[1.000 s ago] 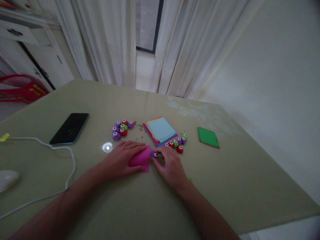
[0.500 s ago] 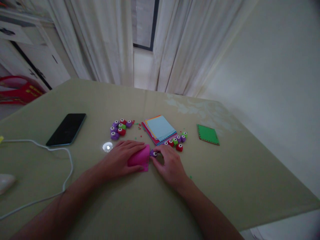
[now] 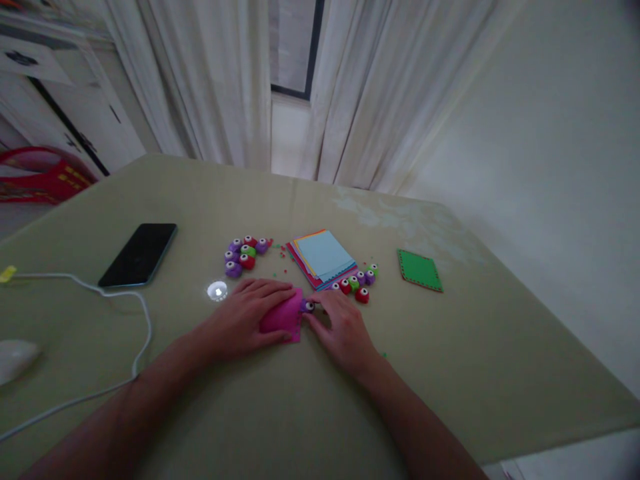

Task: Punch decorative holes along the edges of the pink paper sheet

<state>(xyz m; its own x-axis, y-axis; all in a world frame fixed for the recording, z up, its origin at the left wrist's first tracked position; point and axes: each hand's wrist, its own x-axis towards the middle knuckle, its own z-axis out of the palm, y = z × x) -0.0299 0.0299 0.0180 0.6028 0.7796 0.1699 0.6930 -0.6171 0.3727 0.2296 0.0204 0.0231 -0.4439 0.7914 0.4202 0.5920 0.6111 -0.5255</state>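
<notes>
My left hand rests over a pink square of paper, holding it with the fingers along its far side and the thumb near its front edge. Small punched marks show at the paper's right edge. In my right hand, thumb and fingers pinch a small purple craft punch with an eye-like top, set against that edge. Just beyond the right hand stand several similar red, green and purple punches. Another cluster of punches is beyond the left hand.
A stack of coloured paper lies behind the hands, with tiny punched bits nearby. A green square with punched edges is at the right. On the left are a phone, a white cable and a white mouse.
The view has shifted slightly, so everything appears a little to the right. The right hand's punch now sits closer against the pink paper's edge; both hands keep their hold.
</notes>
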